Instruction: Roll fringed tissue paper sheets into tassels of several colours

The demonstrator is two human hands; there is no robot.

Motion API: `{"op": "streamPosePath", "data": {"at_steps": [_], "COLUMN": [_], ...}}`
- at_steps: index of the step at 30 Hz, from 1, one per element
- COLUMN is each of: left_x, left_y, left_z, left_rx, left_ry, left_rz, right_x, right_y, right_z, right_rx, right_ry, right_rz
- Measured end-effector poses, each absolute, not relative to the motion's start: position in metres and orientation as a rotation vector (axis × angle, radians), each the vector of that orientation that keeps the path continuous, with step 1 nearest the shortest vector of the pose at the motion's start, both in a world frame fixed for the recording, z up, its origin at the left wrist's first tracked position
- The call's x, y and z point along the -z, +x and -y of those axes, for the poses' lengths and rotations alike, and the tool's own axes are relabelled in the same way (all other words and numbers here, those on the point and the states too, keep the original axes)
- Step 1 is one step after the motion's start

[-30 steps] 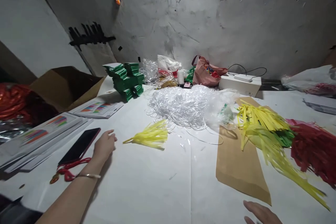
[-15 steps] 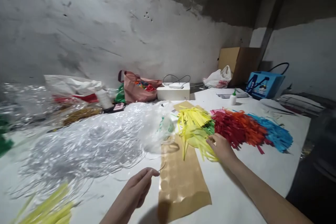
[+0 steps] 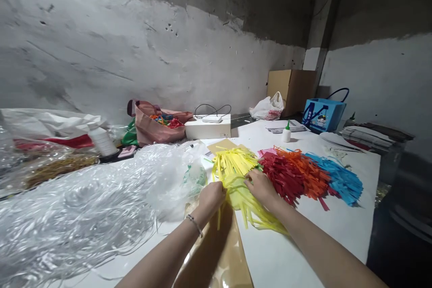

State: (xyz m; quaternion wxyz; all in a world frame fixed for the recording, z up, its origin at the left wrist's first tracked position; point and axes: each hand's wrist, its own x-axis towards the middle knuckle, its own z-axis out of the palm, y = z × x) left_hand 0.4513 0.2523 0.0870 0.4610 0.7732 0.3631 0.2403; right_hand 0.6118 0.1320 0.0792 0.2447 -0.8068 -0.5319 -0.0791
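Observation:
A bunch of yellow fringed paper strips [image 3: 259, 216] lies across the upper end of a brown sheet with a row of round clear spots [image 3: 232, 252]. My left hand [image 3: 211, 198] is closed at its left edge, and whatever sits between those fingers is hidden. On the bunch's upper right, my right hand [image 3: 263, 186] has its fingers bent and closed on the yellow paper. Another yellow fringed bundle [image 3: 232, 159] lies just behind, touching or nearly touching this one.
Dark red [image 3: 280, 177], orange [image 3: 310, 173] and blue fringed bundles [image 3: 340, 180] lie to the right. Shiny clear strands [image 3: 101, 202] cover the left. Farther back are a green-capped glue bottle [image 3: 286, 134], a white box [image 3: 209, 128], a pink bag [image 3: 155, 128] and a blue bag [image 3: 324, 114].
My left hand has moved up and forward from the brown sheet's left edge to the yellow strips; the thin thread it held no longer shows. My right hand stays at the strips. The view has shifted.

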Motion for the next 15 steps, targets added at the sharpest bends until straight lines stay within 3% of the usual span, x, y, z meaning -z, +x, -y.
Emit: {"op": "streamPosePath", "data": {"at_steps": [10,15], "left_x": [-0.097,-0.082], "left_y": [0.394,0.325], "left_z": [-0.194,-0.152], "left_rx": [-0.422,-0.457], "left_ry": [1.455,1.283], "left_rz": [-0.895,-0.954], "right_x": [-0.061,-0.064], "right_y": [0.516,0.482], "right_z": [-0.076,-0.053], "right_rx": [0.818,0.910], "right_ry": [-1.684,-1.519], "right_rz": [1.766,1.905]}}
